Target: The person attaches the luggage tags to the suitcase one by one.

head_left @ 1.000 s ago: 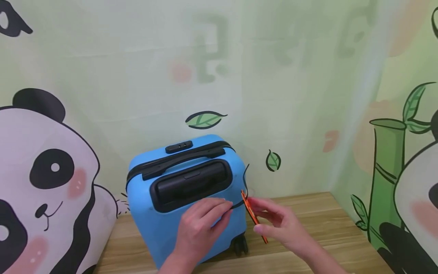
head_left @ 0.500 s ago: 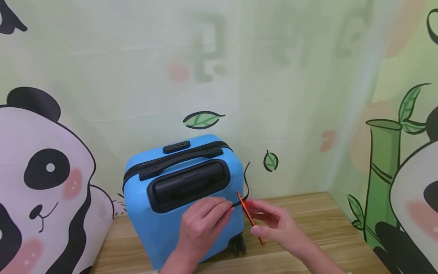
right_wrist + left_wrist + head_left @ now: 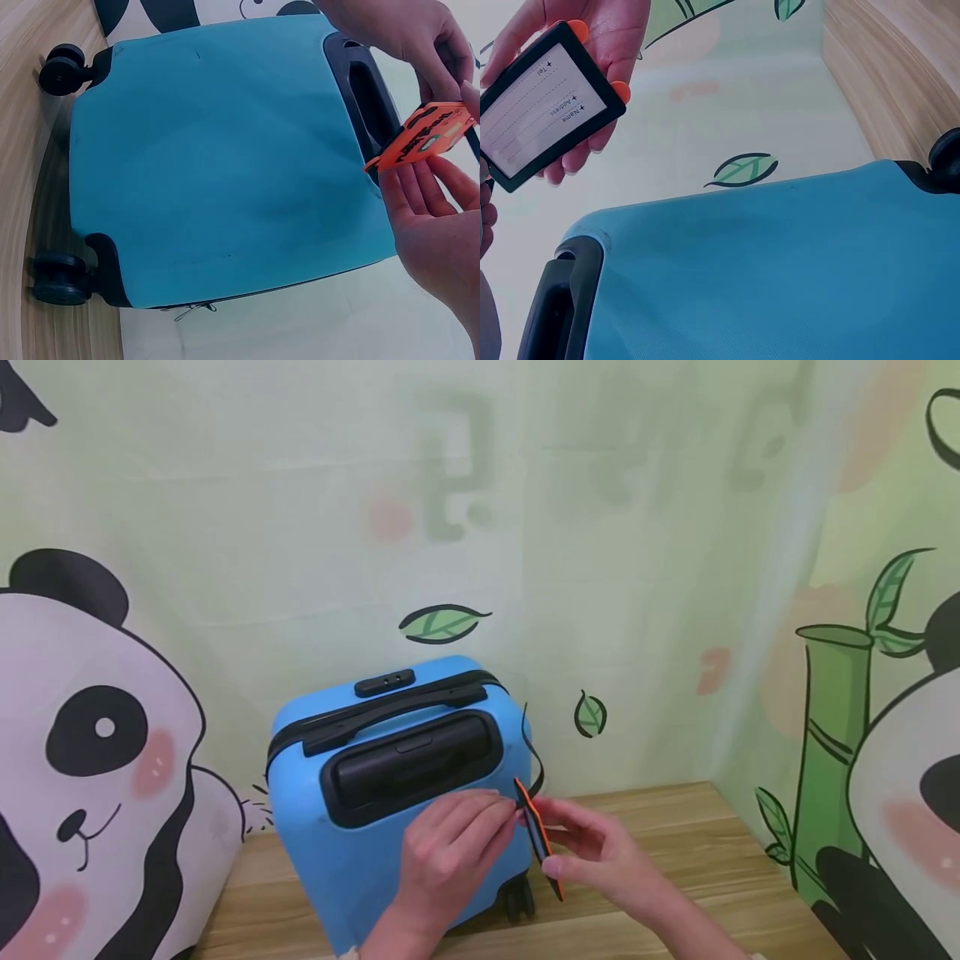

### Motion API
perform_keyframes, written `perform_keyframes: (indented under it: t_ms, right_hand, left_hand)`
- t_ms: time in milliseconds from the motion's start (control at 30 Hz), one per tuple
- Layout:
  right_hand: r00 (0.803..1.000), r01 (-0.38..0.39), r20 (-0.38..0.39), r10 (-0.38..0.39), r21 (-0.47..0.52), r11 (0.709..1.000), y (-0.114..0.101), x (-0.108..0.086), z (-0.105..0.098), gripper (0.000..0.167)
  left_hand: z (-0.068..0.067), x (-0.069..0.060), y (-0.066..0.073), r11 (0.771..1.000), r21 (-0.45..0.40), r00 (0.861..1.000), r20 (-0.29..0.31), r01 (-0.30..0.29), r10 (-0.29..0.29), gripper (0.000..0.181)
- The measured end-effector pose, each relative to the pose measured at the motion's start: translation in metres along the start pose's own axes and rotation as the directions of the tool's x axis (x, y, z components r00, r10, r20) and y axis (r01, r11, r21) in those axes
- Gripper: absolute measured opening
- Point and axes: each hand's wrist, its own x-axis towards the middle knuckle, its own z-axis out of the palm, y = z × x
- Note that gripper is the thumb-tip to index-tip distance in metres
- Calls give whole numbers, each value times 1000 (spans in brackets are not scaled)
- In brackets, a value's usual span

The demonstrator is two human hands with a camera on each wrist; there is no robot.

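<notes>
My right hand (image 3: 600, 852) holds a luggage tag (image 3: 538, 839) between thumb and fingers, in front of the blue suitcase's (image 3: 352, 877) right side. In the right wrist view the tag's orange face (image 3: 427, 136) carries dark lettering. Its other face, in the left wrist view, is a black frame round a white card (image 3: 544, 112) printed with Name, Address and Tel lines. A thin black strap (image 3: 538, 772) curves up behind the tag. At the tag's upper end my left hand (image 3: 450, 852) pinches the strap; its fingertips are partly hidden.
The suitcase stands on a wood-grain table (image 3: 645, 827), its black handle (image 3: 397, 718) and recessed panel (image 3: 412, 768) facing up. Black wheels (image 3: 60, 277) show at its base. Behind hangs a pale green curtain (image 3: 600, 568) printed with pandas, leaves and bamboo.
The luggage tag and right hand have shifted slightly left, closer to the left hand. The tag has turned so that more of its dark face shows. The strap's loop has bent leftward.
</notes>
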Motion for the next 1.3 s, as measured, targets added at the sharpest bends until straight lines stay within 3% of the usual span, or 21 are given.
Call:
perform_keyframes:
  t_ms: [267, 567, 800, 1067, 1300]
  right_hand:
    - [998, -55, -34, 55, -22, 998, -4, -2, -1, 57]
    - [988, -33, -156, -1, -210, 977, -20, 12, -11, 37]
    - [987, -44, -159, -3, -288, 957, -36, 29, -8, 33]
    - [981, -93, -192, 41, -275, 957, -39, 37, -8, 29]
    - [976, -104, -210, 48, -263, 959, -37, 41, -8, 29]
  left_hand:
    - [-1, 1, -1, 1000, 10, 1000, 14, 2, -2, 29]
    - [-7, 0, -7, 999, 36, 999, 41, -15, 14, 35]
    - [-8, -1, -8, 996, 53, 997, 43, -71, 69, 31]
    - [-7, -1, -8, 981, 100, 985, 57, -167, 162, 28]
    - [-9, -4, -8, 988, 98, 986, 124, -123, 111, 32]
